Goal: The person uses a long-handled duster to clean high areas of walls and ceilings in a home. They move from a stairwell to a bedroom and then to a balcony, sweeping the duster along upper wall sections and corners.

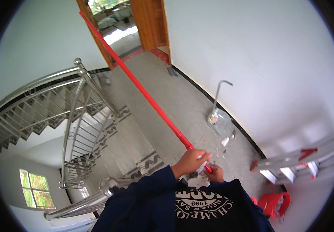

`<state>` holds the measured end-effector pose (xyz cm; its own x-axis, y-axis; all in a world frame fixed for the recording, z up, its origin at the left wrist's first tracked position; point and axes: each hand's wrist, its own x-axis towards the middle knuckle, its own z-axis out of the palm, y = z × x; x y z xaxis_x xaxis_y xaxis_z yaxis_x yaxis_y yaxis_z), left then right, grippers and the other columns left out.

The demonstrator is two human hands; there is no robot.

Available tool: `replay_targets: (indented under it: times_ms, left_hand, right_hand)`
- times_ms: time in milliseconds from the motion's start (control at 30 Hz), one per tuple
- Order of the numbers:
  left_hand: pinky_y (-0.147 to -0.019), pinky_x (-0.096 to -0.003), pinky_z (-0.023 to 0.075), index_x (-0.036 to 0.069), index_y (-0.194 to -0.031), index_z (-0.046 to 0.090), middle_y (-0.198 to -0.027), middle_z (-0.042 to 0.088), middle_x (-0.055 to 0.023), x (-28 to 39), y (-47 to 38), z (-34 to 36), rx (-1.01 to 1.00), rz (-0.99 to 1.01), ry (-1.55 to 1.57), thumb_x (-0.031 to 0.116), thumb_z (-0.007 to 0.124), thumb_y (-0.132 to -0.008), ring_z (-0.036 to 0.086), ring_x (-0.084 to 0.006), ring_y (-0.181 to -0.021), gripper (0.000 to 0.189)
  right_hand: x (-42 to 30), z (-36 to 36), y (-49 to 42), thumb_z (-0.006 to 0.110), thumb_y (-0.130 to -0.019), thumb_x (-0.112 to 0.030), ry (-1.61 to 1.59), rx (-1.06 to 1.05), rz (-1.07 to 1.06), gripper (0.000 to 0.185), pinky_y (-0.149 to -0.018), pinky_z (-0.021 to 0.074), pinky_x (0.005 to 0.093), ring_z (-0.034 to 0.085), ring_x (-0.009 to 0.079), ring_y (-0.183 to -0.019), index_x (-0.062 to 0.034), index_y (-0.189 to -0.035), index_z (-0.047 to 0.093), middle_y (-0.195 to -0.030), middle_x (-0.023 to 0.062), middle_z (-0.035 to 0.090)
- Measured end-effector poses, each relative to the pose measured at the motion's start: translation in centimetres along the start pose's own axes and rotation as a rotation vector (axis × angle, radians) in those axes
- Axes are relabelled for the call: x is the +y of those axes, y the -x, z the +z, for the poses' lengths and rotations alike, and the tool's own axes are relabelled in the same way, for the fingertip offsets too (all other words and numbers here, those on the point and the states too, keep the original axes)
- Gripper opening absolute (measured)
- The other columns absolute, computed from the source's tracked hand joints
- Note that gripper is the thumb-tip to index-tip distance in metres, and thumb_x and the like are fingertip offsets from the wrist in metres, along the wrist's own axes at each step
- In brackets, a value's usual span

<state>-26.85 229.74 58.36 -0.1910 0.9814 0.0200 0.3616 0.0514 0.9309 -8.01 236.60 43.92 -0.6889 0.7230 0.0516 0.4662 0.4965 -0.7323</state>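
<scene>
A long red pole (pixel 143 91) slants from my body up toward the doorway, its far end high in the view. My left hand (pixel 189 163) is wrapped around it just below a collar-like joint. A bit of white material, perhaps cloth or paper, shows beside those fingers; I cannot tell which. My right hand (pixel 215 174) grips the pole's near end, close to my chest. Part of the right-hand fingers is hidden by the pole. A small dark item lies below the hands, too unclear to name.
Stainless-steel stair railings (pixel 71 136) border the stairwell on the left. A long-handled dustpan (pixel 220 116) stands by the right wall, with scraps near it. An aluminium ladder (pixel 288 162) and a red bucket (pixel 274 204) are at lower right. Beyond is a wooden doorway (pixel 146 24).
</scene>
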Motion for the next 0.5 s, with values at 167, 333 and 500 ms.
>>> replay_targets:
  times_ms: [167, 333, 500]
  left_hand:
    - [-0.059, -0.0328, 0.0439, 0.004, -0.082, 0.064, -0.068, 0.059, -0.0156, -3.6, -3.4, -8.1, 0.255, -0.176, -0.378, 0.03, 0.059, -0.082, 0.058, -0.0273, -0.064, 0.026]
    - [-0.058, -0.0278, 0.0434, 0.004, -0.097, 0.061, -0.078, 0.06, -0.0025, -4.0, -6.9, -18.8, 0.946, -0.052, -0.17, 0.021, 0.07, -0.074, 0.052, -0.0133, -0.06, 0.03]
    - [-0.05, -0.02, 0.0387, 0.0, -0.078, 0.057, -0.065, 0.054, -0.0027, -4.5, -10.4, -28.6, 1.154, 0.036, 0.279, 0.009, 0.064, -0.078, 0.05, -0.0093, -0.054, 0.012]
  right_hand:
    - [0.1, 1.1, -11.1, 0.07, -0.07, -0.029, -0.079, -0.054, -0.121, 0.021, -0.053, 0.0399, 0.0409, 0.052, 0.0314, -0.059, -0.0089, -0.073, 0.065, -0.063, 0.0126, 0.05]
    - [-2.5, 4.7, -19.7, 0.074, -0.065, -0.022, -0.284, -0.177, -0.309, 0.016, -0.053, 0.0381, 0.0392, 0.049, 0.0295, -0.058, -0.0099, -0.07, 0.064, -0.059, 0.0108, 0.046]
    - [-7.7, 9.4, -31.3, 0.073, -0.067, -0.032, -0.032, -0.35, -0.581, 0.025, -0.061, 0.0404, 0.0381, 0.051, 0.0292, -0.07, -0.0109, -0.076, 0.063, -0.072, 0.0105, 0.051]
